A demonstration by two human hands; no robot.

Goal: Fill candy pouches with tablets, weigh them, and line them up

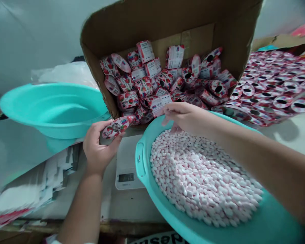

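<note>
My left hand [98,144] grips a small strawberry-printed candy box [115,127] between thumb and fingers, tilted, with an oval opening on its face. It is above a white digital scale [128,162] whose display is lit. On the right, my right hand [179,117] hangs over the far rim of a turquoise basin [140,159]. Its fingers point down, loosely bent and apart, with nothing visible in them. Small pale-pink candies [200,183] fill much of this basin. Behind both hands a cardboard box [152,20] lies open towards me, holding many similar printed candy boxes [144,86].
A second turquoise basin [53,118] stands at the left. Below it lies a stack of flat printed sheets [40,189]. Rows of candy boxes with dark oval openings [277,88] cover the table at the right. The table's front edge [132,226] is near the bottom.
</note>
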